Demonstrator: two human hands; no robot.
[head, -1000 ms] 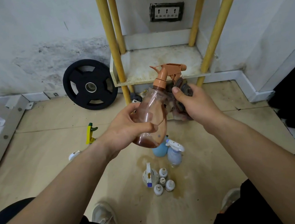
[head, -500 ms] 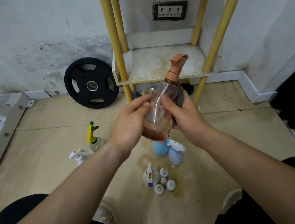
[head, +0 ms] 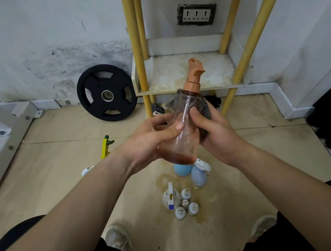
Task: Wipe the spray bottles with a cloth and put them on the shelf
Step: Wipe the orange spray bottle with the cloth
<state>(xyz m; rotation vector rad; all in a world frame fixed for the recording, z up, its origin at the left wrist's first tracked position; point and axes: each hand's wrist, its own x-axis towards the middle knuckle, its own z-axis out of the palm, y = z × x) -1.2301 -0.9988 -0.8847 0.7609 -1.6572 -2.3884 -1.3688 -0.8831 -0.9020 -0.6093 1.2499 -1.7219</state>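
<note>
A clear spray bottle [head: 185, 143] with an orange trigger head and brown liquid at its bottom is held upright in front of me. My left hand [head: 151, 139] grips its left side, thumb across the front. My right hand [head: 213, 132] presses a dark grey cloth [head: 204, 108] against the bottle's right and back side, thumb on the front. Beyond stands the shelf [head: 185, 72], white boards on yellow poles, its lowest board stained and bare. On the floor below lie two pale blue spray bottles [head: 197, 173], a white bottle [head: 170, 197] and several small white bottles [head: 186, 206].
A yellow-and-green spray bottle [head: 105, 146] and a white spray head [head: 87, 170] lie on the floor at left. A black weight plate [head: 106, 93] leans on the wall. A white metal frame [head: 0, 124] stands far left. My shoes [head: 118, 237] are near the bottom edge.
The bottle went from tilted with its nozzle pointing right to upright with the nozzle turned away. My right hand closed the cloth around its far side, and both hands rose slightly.
</note>
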